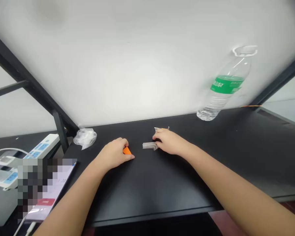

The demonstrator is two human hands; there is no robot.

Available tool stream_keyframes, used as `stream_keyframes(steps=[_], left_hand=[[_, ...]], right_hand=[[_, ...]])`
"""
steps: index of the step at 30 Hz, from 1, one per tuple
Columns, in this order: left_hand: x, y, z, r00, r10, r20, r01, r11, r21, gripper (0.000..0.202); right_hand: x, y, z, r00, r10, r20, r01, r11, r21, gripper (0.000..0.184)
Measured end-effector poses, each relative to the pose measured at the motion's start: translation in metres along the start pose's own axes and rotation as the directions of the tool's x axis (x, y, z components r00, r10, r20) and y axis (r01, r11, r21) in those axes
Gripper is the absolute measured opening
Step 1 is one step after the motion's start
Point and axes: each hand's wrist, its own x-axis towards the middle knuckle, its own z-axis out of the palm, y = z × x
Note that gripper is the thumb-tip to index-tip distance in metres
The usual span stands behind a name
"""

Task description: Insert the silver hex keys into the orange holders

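Observation:
My left hand [114, 153] rests on the black table [162, 183] with its fingers curled over a small orange object [127, 150], only a corner of which shows. My right hand [169, 141] lies just to the right, fingers bent down onto a row of small silver L-shaped metal keys [149, 146]. More of these metal pieces [159, 128] lie just beyond its fingertips. What the right fingers grip, if anything, is hidden.
A clear water bottle with a green label [225, 87] stands at the back right against the white wall. A crumpled clear plastic bag [85, 137] lies at the back left. A white power strip [27, 157] and a phone [52, 191] sit at the left.

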Motion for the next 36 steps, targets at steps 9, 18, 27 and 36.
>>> stream_keyframes(steps=[9, 18, 27, 36], left_hand=[[0.007, -0.005, 0.016, 0.979, 0.197, -0.056, -0.205, 0.934, -0.294, 0.051], [0.016, -0.012, 0.026, 0.973, 0.208, -0.101, -0.230, 0.916, -0.329, 0.041], [0.016, -0.010, 0.024, 0.973, 0.217, -0.082, -0.231, 0.940, -0.251, 0.046], [0.018, -0.020, 0.027, 0.968, 0.223, -0.119, -0.241, 0.955, -0.172, 0.044]], right_hand=[[0.000, -0.001, -0.001, 0.974, 0.195, 0.118, -0.202, 0.978, 0.050, 0.008], [0.001, -0.001, -0.002, 0.998, 0.068, 0.010, -0.069, 0.979, 0.194, 0.014], [0.000, 0.026, -0.011, 0.948, 0.156, -0.279, -0.125, 0.984, 0.125, 0.022], [0.000, 0.074, -0.009, 0.928, 0.318, -0.194, -0.300, 0.947, 0.116, 0.034]])
